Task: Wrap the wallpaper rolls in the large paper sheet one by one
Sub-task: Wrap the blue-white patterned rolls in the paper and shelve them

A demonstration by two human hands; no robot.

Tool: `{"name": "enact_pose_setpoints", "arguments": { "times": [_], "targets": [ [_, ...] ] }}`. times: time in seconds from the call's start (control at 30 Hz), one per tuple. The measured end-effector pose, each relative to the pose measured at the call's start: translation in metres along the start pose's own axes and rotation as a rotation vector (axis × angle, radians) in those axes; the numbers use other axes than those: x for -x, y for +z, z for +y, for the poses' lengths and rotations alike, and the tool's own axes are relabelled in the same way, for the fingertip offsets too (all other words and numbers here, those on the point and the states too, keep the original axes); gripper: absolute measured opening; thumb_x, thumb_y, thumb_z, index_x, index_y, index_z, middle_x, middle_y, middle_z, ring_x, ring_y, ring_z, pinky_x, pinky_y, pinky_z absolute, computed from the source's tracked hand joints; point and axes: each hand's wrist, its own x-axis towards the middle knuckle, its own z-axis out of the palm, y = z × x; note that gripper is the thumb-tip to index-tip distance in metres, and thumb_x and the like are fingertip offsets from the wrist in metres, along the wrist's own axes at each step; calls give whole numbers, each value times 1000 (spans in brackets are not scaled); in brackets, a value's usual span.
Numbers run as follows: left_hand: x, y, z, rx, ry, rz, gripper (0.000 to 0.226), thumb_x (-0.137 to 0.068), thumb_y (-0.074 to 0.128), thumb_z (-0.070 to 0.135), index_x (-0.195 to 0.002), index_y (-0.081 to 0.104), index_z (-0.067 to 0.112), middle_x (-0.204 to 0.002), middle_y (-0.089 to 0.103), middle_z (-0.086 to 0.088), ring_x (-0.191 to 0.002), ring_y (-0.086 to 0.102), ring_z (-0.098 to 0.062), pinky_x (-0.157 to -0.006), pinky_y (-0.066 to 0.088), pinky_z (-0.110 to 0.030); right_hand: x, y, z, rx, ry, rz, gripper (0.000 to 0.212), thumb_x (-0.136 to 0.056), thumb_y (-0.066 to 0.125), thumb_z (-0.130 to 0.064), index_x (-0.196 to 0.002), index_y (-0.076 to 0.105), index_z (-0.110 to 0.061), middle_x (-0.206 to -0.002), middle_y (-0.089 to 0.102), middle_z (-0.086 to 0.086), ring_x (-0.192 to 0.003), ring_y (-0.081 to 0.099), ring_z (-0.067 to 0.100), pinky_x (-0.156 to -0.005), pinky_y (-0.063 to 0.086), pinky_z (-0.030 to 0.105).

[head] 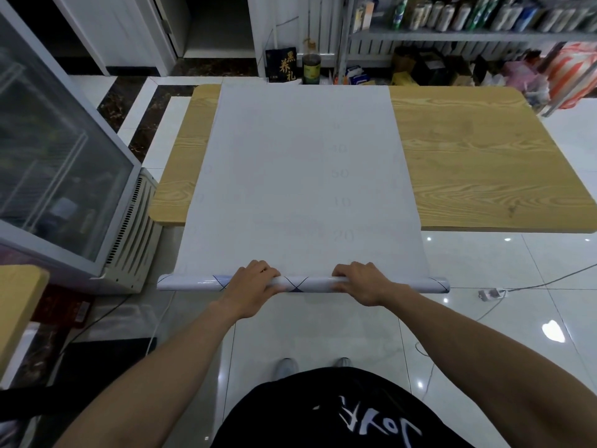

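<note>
Count: 1 wallpaper roll (303, 282), 1 large paper sheet (300, 163), 1 table (468, 163), 2 hands. No other roll in view.

Roll: glossy white with thin dark crossed lines. It is held level, off the table, in front of its near edge and above the tiled floor (484, 263). Both ends stick out past the side edges of the sheet.

Left hand (255, 282) and right hand (358, 282): each curls over the top of the roll and grips it, knuckles up. The hands are apart, and a short stretch of roll with one line cross shows between them.

Sheet: lies flat along the table. Its far edge is about at the table's far edge. Its near end runs past the near edge and down to the top of the roll. Cannot tell whether it is wound round the roll yet. Faint reversed numerals show through the paper.

Edges and room: a narrow strip of bare wood lies left of the sheet, and a wide bare area lies right of it. A glass-door cooler (64, 156) stands close to the table's left corner. Open floor to the right carries 1 power strip (491, 294) with its cable. A shelf of bottles (452, 33) stands beyond the far edge.
</note>
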Motion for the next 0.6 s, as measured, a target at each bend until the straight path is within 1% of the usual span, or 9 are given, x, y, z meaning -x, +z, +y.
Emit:
{"name": "enact_pose_setpoints", "arguments": {
  "times": [0.07, 0.1, 0.17, 0.23, 0.3, 0.37, 0.43, 0.5, 0.6],
  "targets": [
    [1, -1, 1, 32, -4, -10, 41, -90, 55, 52, -122, 52, 27, -109, 53, 8, -104, 44, -13, -78, 29, -27, -1, -1, -1, 46, -5, 6, 36, -98, 39, -48, -115, 56, -22, -113, 58, 3, -104, 49, 22, -84, 34, 36],
    [2, -2, 1, 41, -13, -6, 42, -88, 58, 52, -122, 50, 27, -106, 52, 9, -102, 44, -13, -77, 29, -28, -1, -1, -1, 65, -8, 6, 38, -98, 38, -49, -116, 57, -22, -115, 57, 3, -108, 48, 22, -87, 35, 37],
    [3, -3, 1, 24, -29, 11, 37, -89, 58, 49, -116, 48, 25, -96, 49, 10, -93, 42, -14, -73, 28, -28, -2, -1, -2, 55, -10, 1, 41, -97, 39, -52, -118, 57, -22, -116, 55, 1, -111, 47, 22, -90, 35, 37],
    [2, -6, 2, -17, -36, 5, 31, -93, 52, 47, -111, 48, 22, -91, 48, 9, -87, 40, -15, -72, 28, -29, -1, 1, -1, -24, -5, 3, 49, -89, 49, -61, -120, 52, -23, -116, 56, -3, -107, 50, 19, -92, 34, 36],
    [1, -8, 4, -28, -53, -26, 28, -97, 45, 45, -111, 48, 21, -93, 53, 5, -86, 41, -16, -73, 30, -30, 0, 0, 1, -67, 10, -12, 56, -81, 58, -64, -118, 46, -24, -112, 59, -4, -95, 52, 17, -89, 34, 34],
    [-1, -9, 4, -30, -65, -51, 26, -100, 40, 42, -112, 49, 21, -100, 57, 3, -91, 44, -17, -76, 32, -31, -1, -2, 1, -33, 18, -18, 48, -84, 58, -61, -111, 46, -23, -106, 64, -1, -84, 51, 17, -83, 31, 32],
    [-3, -6, 0, -51, -54, -62, 26, -101, 37, 38, -115, 52, 21, -108, 56, 4, -102, 46, -19, -81, 35, -31, -3, -4, 1, 5, 16, -4, 41, -90, 52, -57, -108, 50, -21, -102, 65, 0, -81, 49, 18, -80, 28, 31],
    [-4, -4, -2, -52, -43, -58, 29, -100, 41, 40, -118, 54, 22, -114, 53, 5, -109, 44, -18, -84, 36, -30, -5, -5, 0, 36, 3, 11, 40, -93, 47, -56, -109, 55, -21, -106, 62, 0, -89, 49, 19, -79, 28, 32],
    [-2, -7, -1, 2, -25, -34, 42, -89, 56, 53, -120, 52, 25, -110, 52, 8, -104, 45, -15, -83, 35, -30, -8, -4, 2, 74, -1, 15, 42, -94, 44, -55, -114, 58, -21, -113, 56, 1, -107, 48, 21, -83, 31, 35]
  ]
}}
